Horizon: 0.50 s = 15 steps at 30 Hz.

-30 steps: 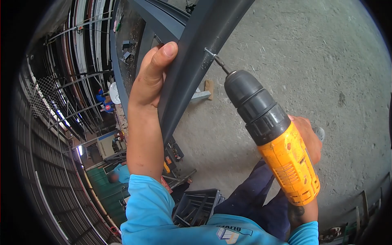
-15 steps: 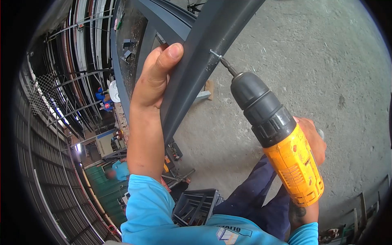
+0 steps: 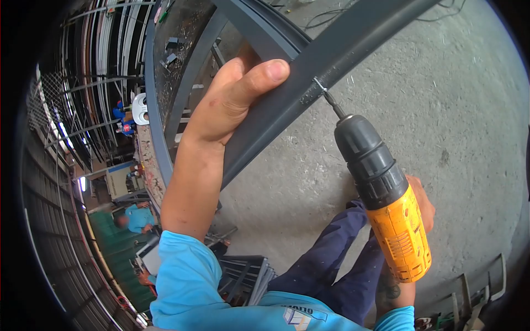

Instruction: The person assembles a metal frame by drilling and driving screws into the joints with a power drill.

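Note:
My left hand (image 3: 243, 94) is wrapped around a dark grey frame profile (image 3: 309, 94), thumb on the near face and fingers hidden behind it. The profile runs diagonally from lower left to upper right. A small screw (image 3: 319, 84) lies against its face, close to a patch of fine shavings. My right hand (image 3: 420, 204) grips a yellow and black cordless drill (image 3: 395, 220); the tool's body covers most of that hand. The drill's driver bit (image 3: 334, 103) points up and left, its tip at the screw's head.
A bench (image 3: 150, 160) with a light, worn edge stands to the left, near a white round-cornered object (image 3: 140, 108). Long profiles fill a rack (image 3: 105, 60) at upper left. Another person in a blue shirt (image 3: 139, 218) is at lower left. Stacked frames (image 3: 248, 281) stand beside my legs.
The view has shifted, and the profile now slants more toward horizontal. My left hand, the screw and the bit tip appear further right. Both hands keep their holds.

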Available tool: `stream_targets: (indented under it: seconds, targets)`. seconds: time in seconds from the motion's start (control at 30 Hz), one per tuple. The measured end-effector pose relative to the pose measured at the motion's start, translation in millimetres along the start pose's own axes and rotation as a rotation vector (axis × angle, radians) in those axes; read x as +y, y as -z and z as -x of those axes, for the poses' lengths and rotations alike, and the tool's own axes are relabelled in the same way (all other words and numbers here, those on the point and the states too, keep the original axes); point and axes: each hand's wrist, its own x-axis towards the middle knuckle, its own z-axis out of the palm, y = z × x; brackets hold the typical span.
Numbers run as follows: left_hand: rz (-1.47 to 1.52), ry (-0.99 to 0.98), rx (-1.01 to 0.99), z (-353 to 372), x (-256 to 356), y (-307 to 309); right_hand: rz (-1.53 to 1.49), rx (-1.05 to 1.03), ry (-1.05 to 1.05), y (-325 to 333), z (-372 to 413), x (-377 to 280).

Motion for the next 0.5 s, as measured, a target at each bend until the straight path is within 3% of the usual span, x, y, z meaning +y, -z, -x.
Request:
stream_targets:
  seconds: [0.07,0.4,0.5]
  targets:
    - [-0.002,0.001,-0.011,1,2,0,0.053,-0.042,-0.171,5,9,1]
    - [-0.018,-0.105,-0.034,-2,-6,5,0.223,-0.088,-0.21,11,-1,-14]
    - [-0.005,-0.125,-0.039,-3,-9,6,0.104,-0.086,-0.201,16,8,-2]
